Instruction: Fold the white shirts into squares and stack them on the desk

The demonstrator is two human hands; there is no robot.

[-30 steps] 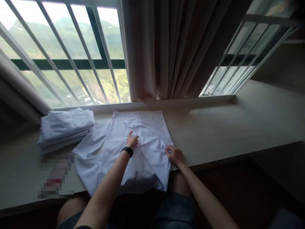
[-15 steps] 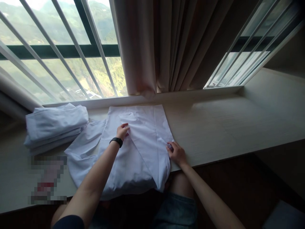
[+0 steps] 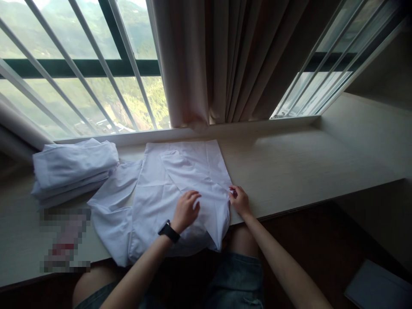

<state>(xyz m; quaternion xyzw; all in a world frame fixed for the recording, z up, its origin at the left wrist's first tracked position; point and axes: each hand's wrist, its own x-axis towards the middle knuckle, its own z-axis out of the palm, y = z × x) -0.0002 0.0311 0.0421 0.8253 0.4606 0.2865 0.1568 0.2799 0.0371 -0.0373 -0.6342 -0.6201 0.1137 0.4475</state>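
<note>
A white shirt lies spread on the ledge in front of me, one sleeve folded slantwise across its body and its near edge hanging over the front. Above its lower middle, my left hand is open with fingers apart and nothing in them; a black watch is on that wrist. At the shirt's right edge, my right hand has its fingers curled, thumb and forefinger pinching the cloth there. The grip is partly hidden by the fingers.
A stack of folded white cloth sits on the left of the pale ledge. Nearer me is a pixelated item. Behind are a curtain and barred windows. A pale flat object is low at the right.
My left hand has let go of the folded sleeve and moved right and toward me, its fingers spreading. The right hand stays at the shirt's right edge, slightly shifted.
</note>
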